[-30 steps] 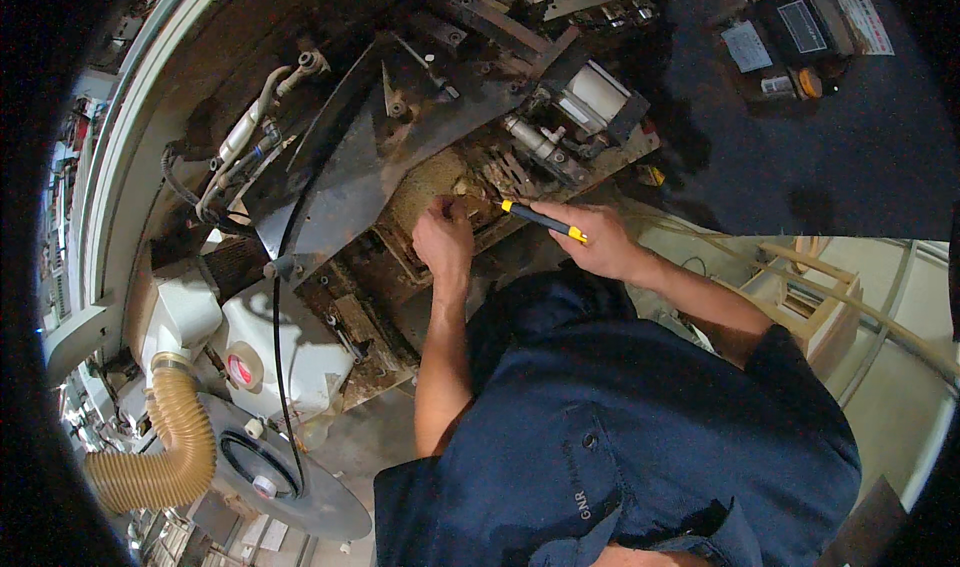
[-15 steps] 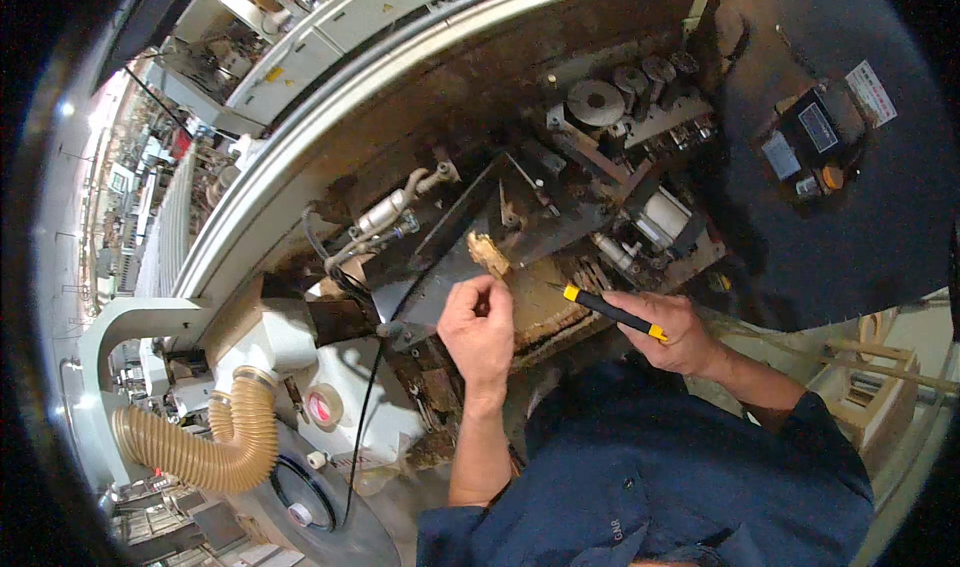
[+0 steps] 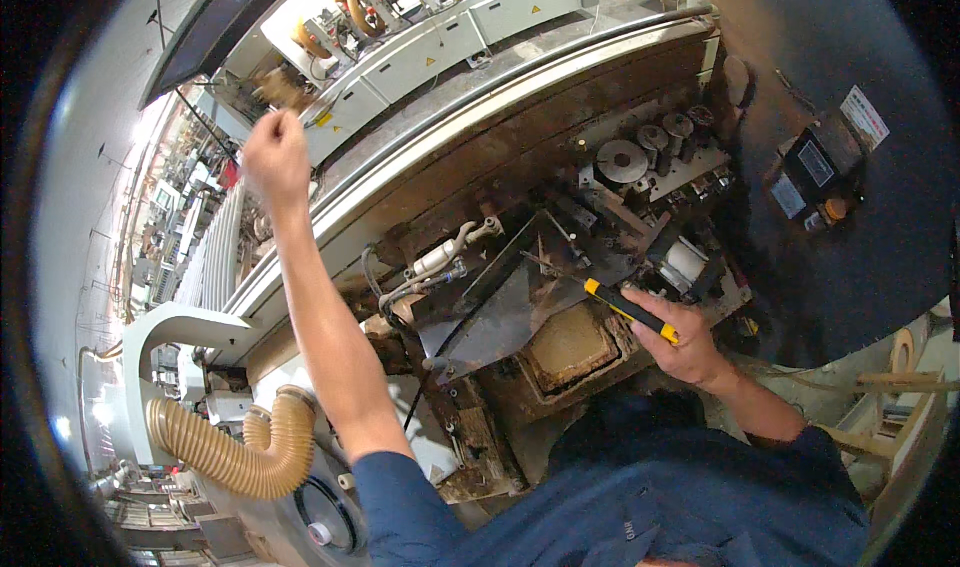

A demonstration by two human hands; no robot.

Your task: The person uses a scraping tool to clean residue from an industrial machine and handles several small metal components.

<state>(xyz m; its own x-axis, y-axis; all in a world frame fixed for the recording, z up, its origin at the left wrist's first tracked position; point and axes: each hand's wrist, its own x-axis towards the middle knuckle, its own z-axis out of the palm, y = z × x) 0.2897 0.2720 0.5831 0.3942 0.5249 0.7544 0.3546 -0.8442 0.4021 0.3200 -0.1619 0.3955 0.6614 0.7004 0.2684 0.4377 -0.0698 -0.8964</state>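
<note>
The person leans over the opened machine, right hand [image 3: 685, 345] closed around a screwdriver [image 3: 630, 311] with a yellow-and-black handle, its shaft pointing into the grimy works beside the square glue pot [image 3: 572, 350]. The left hand [image 3: 277, 159] is lifted high and well away from the works, out over the pale machine rail [image 3: 420, 182]; its grip looks pinched on something small and brownish, blurred, so I cannot tell what it is. I judge this a clearing-out step: scrap carried off while the tool waits at the pot. The next move seems to call for a steady tip among tight parts. Rollers [image 3: 622, 159] and brackets crowd the pot closely; open room lies only above and toward the rail. A ribbed hose [image 3: 235, 457] hangs low at the left.
</note>
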